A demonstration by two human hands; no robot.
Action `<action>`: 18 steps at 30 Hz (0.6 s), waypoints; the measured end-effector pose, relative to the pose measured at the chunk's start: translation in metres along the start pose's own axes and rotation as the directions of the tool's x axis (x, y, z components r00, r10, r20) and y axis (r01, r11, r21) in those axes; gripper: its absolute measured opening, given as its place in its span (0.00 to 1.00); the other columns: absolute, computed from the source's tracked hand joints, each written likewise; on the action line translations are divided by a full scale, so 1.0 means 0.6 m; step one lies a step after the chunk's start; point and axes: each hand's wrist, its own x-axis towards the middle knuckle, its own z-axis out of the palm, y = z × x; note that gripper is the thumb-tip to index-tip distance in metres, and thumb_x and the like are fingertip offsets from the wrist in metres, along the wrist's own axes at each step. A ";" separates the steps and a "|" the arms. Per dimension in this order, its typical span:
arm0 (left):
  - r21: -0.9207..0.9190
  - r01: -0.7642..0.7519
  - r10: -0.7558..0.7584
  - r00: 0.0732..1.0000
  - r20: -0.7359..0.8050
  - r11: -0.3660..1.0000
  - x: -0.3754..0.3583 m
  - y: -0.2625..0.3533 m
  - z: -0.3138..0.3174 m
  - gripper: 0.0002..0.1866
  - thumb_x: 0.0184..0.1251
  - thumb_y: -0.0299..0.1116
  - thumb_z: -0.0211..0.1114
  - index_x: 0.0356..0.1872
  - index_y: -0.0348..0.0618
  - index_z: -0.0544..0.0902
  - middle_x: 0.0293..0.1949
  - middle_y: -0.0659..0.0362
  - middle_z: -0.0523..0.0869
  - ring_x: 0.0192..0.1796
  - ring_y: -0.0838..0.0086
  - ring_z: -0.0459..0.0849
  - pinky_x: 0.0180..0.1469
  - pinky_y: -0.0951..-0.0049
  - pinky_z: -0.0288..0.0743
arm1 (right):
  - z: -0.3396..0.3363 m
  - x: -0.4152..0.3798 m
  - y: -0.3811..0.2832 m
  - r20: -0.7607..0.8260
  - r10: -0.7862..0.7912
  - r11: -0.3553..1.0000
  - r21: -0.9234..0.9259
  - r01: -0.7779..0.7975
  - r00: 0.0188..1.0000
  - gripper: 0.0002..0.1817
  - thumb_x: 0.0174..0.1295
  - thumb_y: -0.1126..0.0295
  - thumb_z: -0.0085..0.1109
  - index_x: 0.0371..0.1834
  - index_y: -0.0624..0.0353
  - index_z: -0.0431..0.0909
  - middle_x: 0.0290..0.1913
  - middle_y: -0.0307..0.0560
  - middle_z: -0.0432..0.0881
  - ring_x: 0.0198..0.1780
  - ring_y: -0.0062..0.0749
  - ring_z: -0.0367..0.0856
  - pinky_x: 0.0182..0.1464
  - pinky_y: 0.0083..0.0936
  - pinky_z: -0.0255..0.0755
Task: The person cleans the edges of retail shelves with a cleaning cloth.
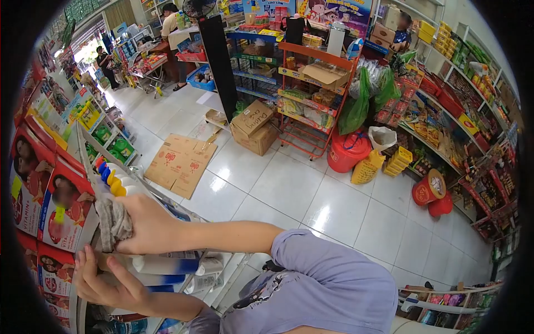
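My right hand (pixel 146 224) reaches across to the shelf on the left and is shut on a crumpled grey cloth (pixel 113 221), which it presses against the shelf edge. Just above it stands a row of white bottles (pixel 115 179) with blue and yellow caps. My left hand (pixel 104 281) is lower, fingers spread, resting on white tubes with blue bands (pixel 167 265) lying on the shelf. Red product boxes (pixel 62 207) with printed pictures stand to the left of both hands. My lavender sleeve (pixel 322 273) fills the bottom middle.
Flattened cardboard (pixel 181 161) lies on the white tiled floor, with brown boxes (pixel 253 129) beyond it. An orange wire rack (pixel 311 100), a red bucket (pixel 347 151) and yellow baskets (pixel 389 161) stand further right. Stocked shelves line the right wall. People stand far back (pixel 169 25).
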 end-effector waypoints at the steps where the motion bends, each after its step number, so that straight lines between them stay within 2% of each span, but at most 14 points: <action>1: -0.003 -0.003 0.003 1.000 0.004 1.000 0.000 0.000 -0.001 0.15 0.54 0.34 0.52 0.41 0.40 0.75 0.37 0.55 0.75 0.43 0.66 0.70 0.47 0.69 0.56 | 0.000 0.000 -0.001 0.000 0.003 1.000 -0.001 -0.003 1.000 0.19 0.28 0.70 0.59 0.28 0.66 0.69 0.23 0.54 0.74 0.27 0.46 0.73 0.31 0.29 0.66; 4: -0.004 -0.004 0.004 1.000 0.006 1.000 -0.002 -0.004 0.000 0.15 0.54 0.34 0.51 0.41 0.40 0.75 0.38 0.56 0.75 0.44 0.66 0.70 0.48 0.69 0.56 | 0.001 -0.001 -0.003 -0.014 0.010 1.000 -0.019 -0.011 1.000 0.20 0.27 0.68 0.60 0.27 0.65 0.69 0.24 0.56 0.74 0.29 0.50 0.72 0.32 0.31 0.66; 6: -0.004 0.000 0.000 1.000 0.002 1.000 -0.004 -0.005 0.002 0.15 0.55 0.35 0.51 0.42 0.40 0.74 0.38 0.55 0.75 0.45 0.66 0.69 0.48 0.68 0.56 | 0.003 -0.003 0.001 -0.044 -0.008 0.995 -0.100 0.004 0.999 0.22 0.27 0.68 0.60 0.30 0.65 0.69 0.23 0.56 0.74 0.28 0.50 0.72 0.31 0.33 0.66; 10: -0.034 0.002 -0.002 1.000 0.006 0.999 -0.005 -0.004 0.001 0.15 0.55 0.35 0.51 0.42 0.39 0.75 0.38 0.55 0.75 0.45 0.65 0.69 0.49 0.68 0.55 | 0.005 -0.006 0.003 -0.066 -0.028 0.997 -0.070 0.023 0.997 0.24 0.27 0.67 0.60 0.32 0.65 0.69 0.23 0.56 0.73 0.29 0.51 0.72 0.32 0.33 0.66; 12: -0.033 0.013 -0.013 1.000 -0.001 0.999 -0.003 -0.003 0.000 0.15 0.55 0.35 0.51 0.42 0.39 0.75 0.38 0.54 0.75 0.45 0.65 0.69 0.49 0.68 0.56 | 0.005 -0.007 0.002 -0.045 0.024 0.994 -0.107 -0.029 0.999 0.28 0.26 0.67 0.61 0.36 0.66 0.67 0.25 0.57 0.73 0.31 0.51 0.71 0.34 0.34 0.65; 15: -0.045 -0.019 0.018 0.999 -0.031 0.999 -0.003 -0.008 0.003 0.15 0.55 0.35 0.50 0.41 0.37 0.75 0.35 0.53 0.75 0.42 0.64 0.71 0.47 0.68 0.57 | 0.012 -0.013 0.013 -0.111 -0.021 0.992 -0.128 0.007 0.994 0.30 0.26 0.67 0.61 0.39 0.66 0.67 0.29 0.58 0.72 0.34 0.51 0.70 0.36 0.35 0.64; 18: -0.043 0.014 -0.014 1.000 -0.001 0.999 -0.001 -0.006 0.001 0.15 0.55 0.34 0.50 0.41 0.37 0.75 0.35 0.53 0.75 0.42 0.64 0.71 0.46 0.68 0.58 | 0.012 -0.016 0.013 -0.081 -0.018 0.992 -0.125 0.007 0.997 0.32 0.26 0.67 0.61 0.42 0.65 0.66 0.32 0.58 0.72 0.35 0.50 0.69 0.37 0.35 0.63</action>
